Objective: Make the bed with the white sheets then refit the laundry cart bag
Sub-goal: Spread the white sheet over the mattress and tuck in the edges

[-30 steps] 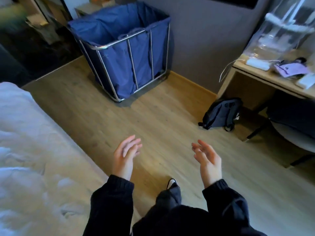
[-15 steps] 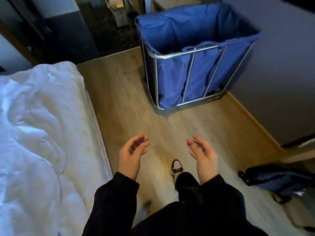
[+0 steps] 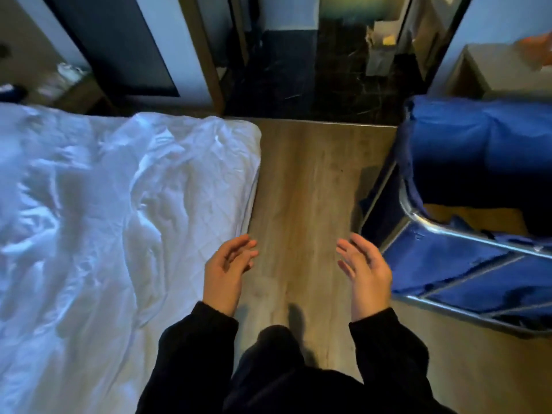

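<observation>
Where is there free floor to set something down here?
The wood floor strip between the bed and the laundry cart lies bare, up to the dark tiles. Crowded: rumpled white sheets cover the bed.

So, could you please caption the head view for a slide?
Between rumpled white bed and blue laundry cart, left hand and right hand hover open over wood floor.

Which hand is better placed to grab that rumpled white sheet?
Probably the left hand: it is open right beside the sheet, while the right hand, also empty, is over by the cart.
</observation>
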Available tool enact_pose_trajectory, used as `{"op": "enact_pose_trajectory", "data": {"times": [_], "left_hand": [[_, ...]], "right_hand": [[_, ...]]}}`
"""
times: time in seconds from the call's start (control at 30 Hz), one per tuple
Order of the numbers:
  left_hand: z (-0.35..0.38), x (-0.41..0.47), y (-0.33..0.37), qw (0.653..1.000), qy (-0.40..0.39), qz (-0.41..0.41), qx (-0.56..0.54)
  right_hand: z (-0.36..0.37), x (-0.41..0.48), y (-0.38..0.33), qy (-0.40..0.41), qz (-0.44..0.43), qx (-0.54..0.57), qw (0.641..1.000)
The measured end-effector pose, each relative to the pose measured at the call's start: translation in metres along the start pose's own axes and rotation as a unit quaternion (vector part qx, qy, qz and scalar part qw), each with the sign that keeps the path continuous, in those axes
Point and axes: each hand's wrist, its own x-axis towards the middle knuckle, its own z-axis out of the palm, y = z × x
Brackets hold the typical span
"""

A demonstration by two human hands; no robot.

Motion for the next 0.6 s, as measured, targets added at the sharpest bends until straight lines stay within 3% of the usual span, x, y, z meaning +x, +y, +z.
{"op": "enact_pose_trajectory", "data": {"times": [0.23,0.6], "left_hand": [[0.023,0.174,0.012,0.997,0.061,-0.016,-0.039],[0.122,0.457,0.062,0.997,-0.026,0.010,-0.075]], "right_hand": [[0.107,0.152,-0.015,-0.078,0.006,-0.076,0.994],[0.207,0.383,-0.089,-0.013,-0.022,-0.055,0.998]]}}
